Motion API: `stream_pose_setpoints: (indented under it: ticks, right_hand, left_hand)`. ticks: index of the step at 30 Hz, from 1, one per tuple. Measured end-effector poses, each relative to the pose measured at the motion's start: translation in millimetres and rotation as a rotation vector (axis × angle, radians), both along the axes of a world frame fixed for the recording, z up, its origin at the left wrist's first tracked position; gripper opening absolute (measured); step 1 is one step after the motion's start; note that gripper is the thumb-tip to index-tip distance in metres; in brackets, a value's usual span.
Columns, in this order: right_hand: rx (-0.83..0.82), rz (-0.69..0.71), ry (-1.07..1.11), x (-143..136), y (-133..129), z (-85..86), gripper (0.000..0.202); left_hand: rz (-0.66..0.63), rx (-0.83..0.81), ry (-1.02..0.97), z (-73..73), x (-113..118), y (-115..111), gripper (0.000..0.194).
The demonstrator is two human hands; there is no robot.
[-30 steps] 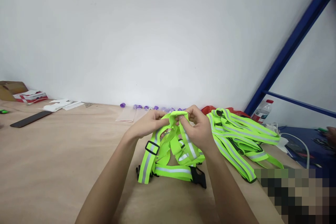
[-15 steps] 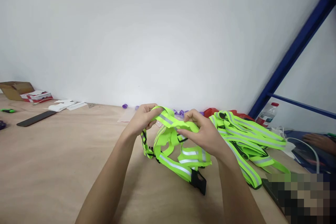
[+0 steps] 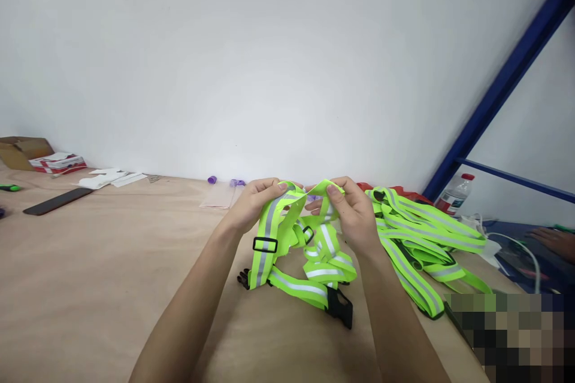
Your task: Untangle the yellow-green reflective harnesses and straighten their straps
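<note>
My left hand pinches a neon-yellow reflective strap with a grey stripe, thumb on top. My right hand grips another stretch of the same strap, so a short span runs between both hands above the table. A black slide adjuster sits on the part hanging below my left hand. Lower down, the strap lies in loose loops on the table, with a black buckle half at its near end and a black prong clip at the left.
A heap of similar reflective straps lies to the right, before a red-capped bottle. Purple bits and a clear bag are by the wall. Further left are a black strip, white papers and a cardboard box. Another person's hand shows far right.
My hands have shifted along the strap and turned it. The slide adjuster now hangs flat to view below my left hand, and my right hand has closed around the strap's upper edge.
</note>
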State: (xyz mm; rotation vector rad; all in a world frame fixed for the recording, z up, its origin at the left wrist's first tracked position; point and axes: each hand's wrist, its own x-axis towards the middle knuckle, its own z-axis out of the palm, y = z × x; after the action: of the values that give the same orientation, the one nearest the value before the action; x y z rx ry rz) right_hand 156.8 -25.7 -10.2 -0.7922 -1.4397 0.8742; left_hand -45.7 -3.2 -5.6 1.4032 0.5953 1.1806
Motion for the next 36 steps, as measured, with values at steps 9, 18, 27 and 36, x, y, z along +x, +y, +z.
stream_pose_setpoints:
  ticks: [9, 18, 27, 36]
  right_hand:
    - [-0.017, -0.048, -0.015, -9, 4, -5.8, 0.038]
    - [0.042, -0.185, -0.142, -11, 9, -12.0, 0.028]
    - [0.33, -0.434, -0.262, -10, -6, -4.1, 0.016]
    - [0.083, 0.02, -0.833, -22, -19, -4.0, 0.044]
  left_hand:
    - [-0.182, -0.075, 0.114, -8.4, 8, 1, 0.035]
    - [-0.245, 0.177, 0.459, 3.9, 1, -11, 0.029]
    - [0.032, -0.053, -0.092, 5.6, -9, -3, 0.035]
    - [0.205, -0.075, -0.266, 10.0, -6, -5, 0.036]
